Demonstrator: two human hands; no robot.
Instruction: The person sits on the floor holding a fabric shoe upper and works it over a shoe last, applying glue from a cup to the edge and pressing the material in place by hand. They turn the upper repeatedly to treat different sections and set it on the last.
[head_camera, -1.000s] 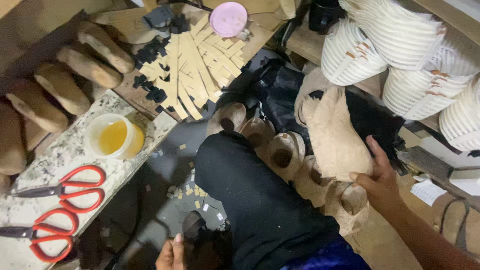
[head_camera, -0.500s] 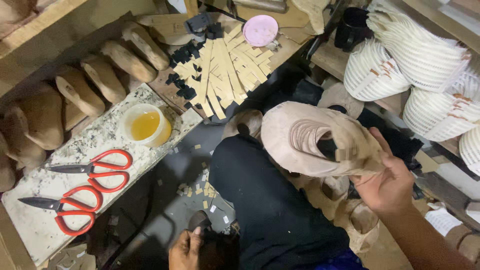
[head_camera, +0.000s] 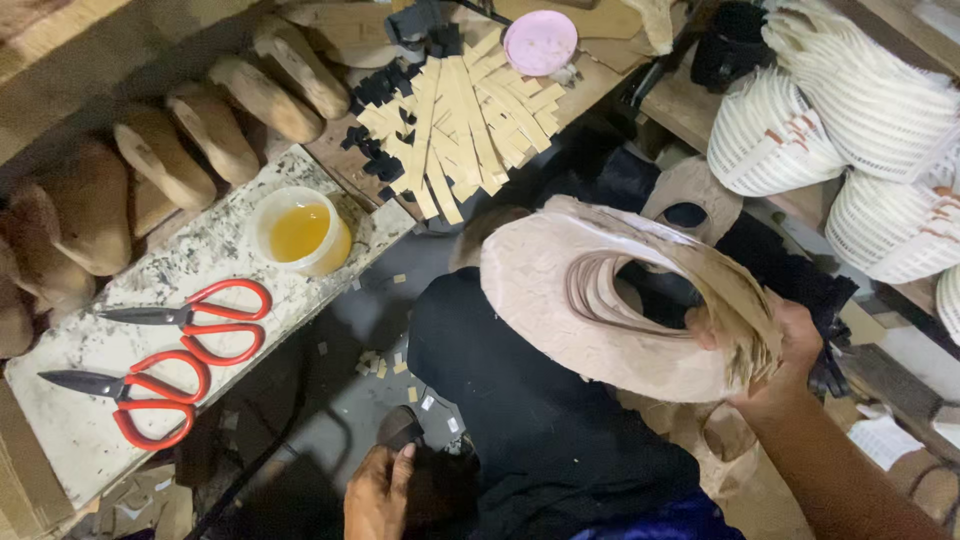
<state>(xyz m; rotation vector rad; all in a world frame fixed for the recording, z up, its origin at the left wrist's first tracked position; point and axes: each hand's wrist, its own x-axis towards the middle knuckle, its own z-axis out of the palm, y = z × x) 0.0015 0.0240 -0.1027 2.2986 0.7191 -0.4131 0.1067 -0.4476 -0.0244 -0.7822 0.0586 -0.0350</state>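
Stack of beige cut-out shoe pieces held up over the dark-trousered lap — gripped at its right end by the right hand, fingers curled around the fanned edges. Left hand low down, fingers bent on a dark object — grip unclear. Two red scissors and a glue cup on the speckled slab.

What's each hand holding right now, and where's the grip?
The right hand holds a stack of beige shoe-upper pieces, pinched at its right end. The left hand rests on a dark object; whether it grips it cannot be told.
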